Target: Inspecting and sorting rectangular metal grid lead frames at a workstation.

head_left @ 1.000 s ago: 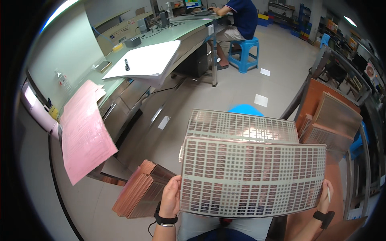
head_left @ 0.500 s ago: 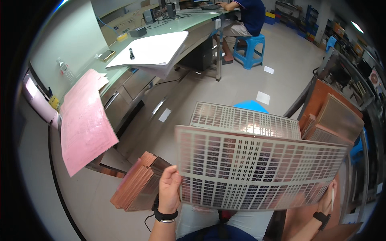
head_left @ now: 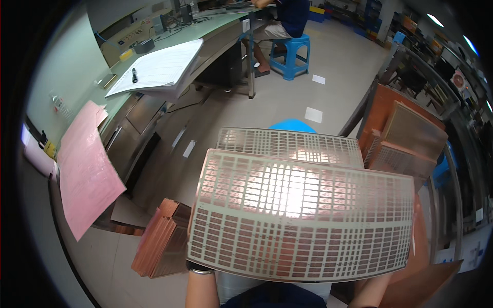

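Observation:
A large copper-coloured circuit board panel (head_left: 303,215) with a pale grid pattern is tilted up in front of me, bright light glaring off its upper middle. Both hands hold it by its short sides, my left forearm (head_left: 202,293) and right forearm (head_left: 371,291) rising to it from below. My left hand's fingers are almost wholly behind the panel's left edge. Of my right hand only a sliver shows at the right edge, beside a thin white stick (head_left: 414,238). Just beyond stands a second gridded panel (head_left: 246,138), partly covered by the held one.
Copper panels are stacked at lower left (head_left: 160,241) and on a rack at right (head_left: 408,136). A pink sheet (head_left: 90,167) overhangs the bench at left, near a paper pad (head_left: 159,69) bearing a small black torch. Farther off, a person sits on a blue stool (head_left: 291,56).
The held panel has tilted back and moved left and slightly down, so its face now catches the light. My left hand, visible before at its edge, is now mostly hidden behind it.

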